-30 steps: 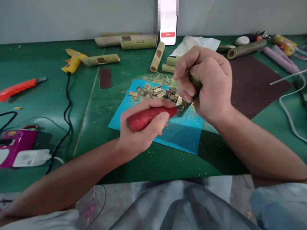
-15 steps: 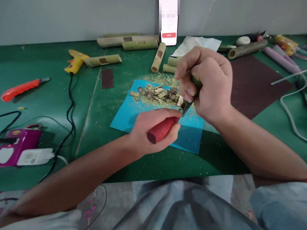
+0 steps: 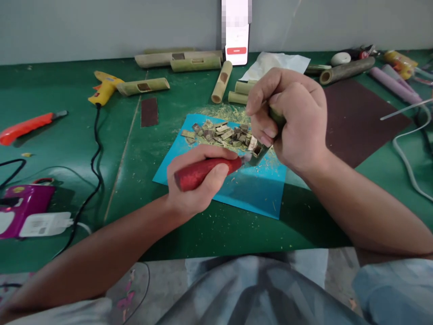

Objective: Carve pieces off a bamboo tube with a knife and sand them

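My left hand (image 3: 196, 180) is closed around the thick red handle of a carving tool (image 3: 203, 173). The tool's short metal tip (image 3: 246, 157) points right, beside the lower end of a dark green bamboo tube (image 3: 260, 153). That tube is gripped in my right hand (image 3: 294, 115), raised over the right part of a blue sheet (image 3: 250, 192); the fingers hide most of it. Whether tip and bamboo touch I cannot tell. Behind my hands, cut bamboo chips (image 3: 223, 132) and pale shavings lie heaped on the sheet.
Several bamboo tubes (image 3: 196, 63) lie at the back by a phone (image 3: 237, 40). Left are a yellow glue gun (image 3: 104, 88), an orange cutter (image 3: 29, 127) and a purple power strip (image 3: 34, 203). Brown sandpaper (image 3: 358, 122) and a white cable (image 3: 406, 155) are on the right.
My left hand has moved left and slightly up with the red-handled tool, now turned flatter, its metal tip showing. My right hand stays nearly still with the bamboo.
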Available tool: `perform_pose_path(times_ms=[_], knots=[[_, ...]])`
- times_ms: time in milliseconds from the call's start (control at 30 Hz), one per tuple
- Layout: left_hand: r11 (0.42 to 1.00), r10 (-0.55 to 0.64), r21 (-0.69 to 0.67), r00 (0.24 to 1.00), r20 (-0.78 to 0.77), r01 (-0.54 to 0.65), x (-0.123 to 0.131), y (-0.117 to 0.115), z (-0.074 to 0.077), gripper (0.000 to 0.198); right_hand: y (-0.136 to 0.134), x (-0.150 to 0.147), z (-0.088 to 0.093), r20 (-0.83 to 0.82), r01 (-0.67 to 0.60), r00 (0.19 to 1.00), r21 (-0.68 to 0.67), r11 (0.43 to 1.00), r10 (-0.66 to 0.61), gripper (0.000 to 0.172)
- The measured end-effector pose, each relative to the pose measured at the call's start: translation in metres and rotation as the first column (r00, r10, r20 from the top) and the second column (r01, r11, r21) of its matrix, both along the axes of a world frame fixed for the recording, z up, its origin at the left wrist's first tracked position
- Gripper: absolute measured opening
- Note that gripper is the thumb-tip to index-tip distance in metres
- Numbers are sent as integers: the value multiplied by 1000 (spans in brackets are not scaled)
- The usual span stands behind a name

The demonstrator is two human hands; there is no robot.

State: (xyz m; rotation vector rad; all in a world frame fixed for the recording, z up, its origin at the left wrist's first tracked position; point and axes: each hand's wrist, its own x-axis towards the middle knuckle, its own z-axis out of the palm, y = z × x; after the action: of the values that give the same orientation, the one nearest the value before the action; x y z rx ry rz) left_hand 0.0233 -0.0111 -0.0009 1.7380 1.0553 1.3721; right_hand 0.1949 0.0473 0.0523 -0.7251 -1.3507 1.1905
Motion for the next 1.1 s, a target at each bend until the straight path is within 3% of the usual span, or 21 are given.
perform_pose_path(times_ms=[100, 200, 467, 633, 733, 833, 967, 1100], knots=[[993, -36, -103, 992, 125, 49, -1, 2, -6, 31, -1, -2, 1, -12, -5, 1000, -5, 1000, 5, 26], [983, 7, -182, 977, 214, 33, 1, 6, -8, 36, -2, -2, 2, -54, -22, 998, -6, 1000, 21, 27], [946, -22, -309, 972, 235, 96, 7, 11, -12, 16, 1, 2, 0, -105, -112, 988, 5, 994, 112, 27], [965, 90, -248, 996, 10, -85, 1, 13, -3, 14, 3, 3, -1, -144, -153, 978, 10, 988, 153, 24], [966, 114, -219, 988, -105, -135, -3, 17, 7, 11, 3, 2, 0, -118, -139, 983, 4, 990, 139, 24], [972, 72, -202, 968, -239, -122, -9, 21, 23, 11, 2, 2, 1, -95, -119, 988, 0, 993, 118, 23], [984, -41, -171, 853, -521, -57, -19, 25, 43, 17, 1, 1, 0, -91, -119, 989, -3, 993, 118, 23], [977, -187, -195, 762, -619, 82, -25, 25, 51, 29, 3, 1, -1, -104, -137, 985, 14, 990, 138, 25]])
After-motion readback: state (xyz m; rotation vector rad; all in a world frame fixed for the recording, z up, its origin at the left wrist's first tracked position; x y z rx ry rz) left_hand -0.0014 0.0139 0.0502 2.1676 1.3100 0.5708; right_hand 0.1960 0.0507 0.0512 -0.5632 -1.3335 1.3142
